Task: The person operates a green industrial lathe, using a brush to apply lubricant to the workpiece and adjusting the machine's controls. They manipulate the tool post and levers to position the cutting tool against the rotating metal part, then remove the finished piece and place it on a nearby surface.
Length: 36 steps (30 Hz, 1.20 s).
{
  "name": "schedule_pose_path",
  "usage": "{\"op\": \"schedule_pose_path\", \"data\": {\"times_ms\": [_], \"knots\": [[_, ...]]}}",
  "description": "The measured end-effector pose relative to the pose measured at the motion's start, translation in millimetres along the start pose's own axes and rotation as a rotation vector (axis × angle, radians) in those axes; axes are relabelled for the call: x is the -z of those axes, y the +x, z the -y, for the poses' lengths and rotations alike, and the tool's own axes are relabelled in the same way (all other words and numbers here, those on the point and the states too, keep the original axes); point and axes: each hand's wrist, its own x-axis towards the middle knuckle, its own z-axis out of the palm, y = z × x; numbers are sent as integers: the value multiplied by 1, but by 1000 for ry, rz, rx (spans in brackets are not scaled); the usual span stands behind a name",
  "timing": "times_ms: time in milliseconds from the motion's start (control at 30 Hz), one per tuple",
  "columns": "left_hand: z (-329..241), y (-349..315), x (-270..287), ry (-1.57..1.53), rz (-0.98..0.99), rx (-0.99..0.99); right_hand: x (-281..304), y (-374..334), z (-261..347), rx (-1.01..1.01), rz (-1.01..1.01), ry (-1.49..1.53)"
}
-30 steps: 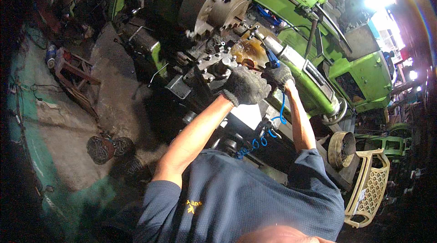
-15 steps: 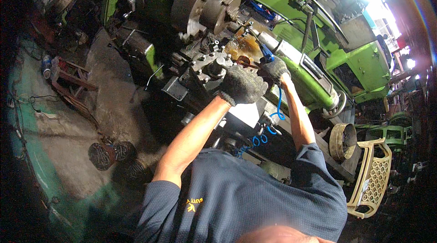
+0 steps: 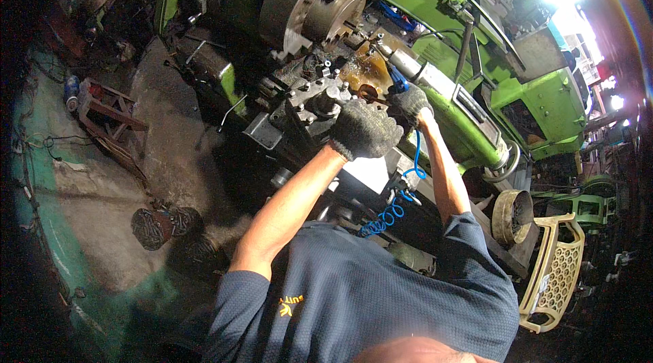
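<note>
Presently, right hand [image 3: 410, 106], in dark-grey knit glove, grips slim blue air gun [image 3: 398, 80], projecting beyond its fingers; similarly gloved left hand [image 3: 367, 129] beside bolted grey metal tool post [image 3: 318, 95], grip indeterminable.

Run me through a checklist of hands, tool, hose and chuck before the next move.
1. Hands clear of chuck: ok; left hand and right hand are both apart from it.
2. Blue tool held: ok; it juts from the right hand's grip.
3. Hose away from chuck: ok; it hangs below the right hand and coils nearer the body.
4. Left hand's grip: cannot tell; it is curled beside the tool post, its fingers hidden.
5. Chuck at rest: cannot tell; one still picture does not settle it.
6. Sleeves clear of the machine: ok; both are short.
</note>
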Motion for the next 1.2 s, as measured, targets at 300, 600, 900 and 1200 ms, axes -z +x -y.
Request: {"op": "schedule_pose_path", "data": {"times_ms": [300, 600, 900, 1200], "knots": [[-5, 5, -2, 7, -30, -11, -1, 7, -17, -30, 3, 60], [3, -4, 0, 25, -12, 20, 2, 11, 17, -182, 186, 56], [-2, 2, -1, 33, 4, -3, -3, 23, -5, -166, 140, -62], [3, -3, -2, 35, -34, -17, -10, 16, 3, -80, 56, 95]]}}
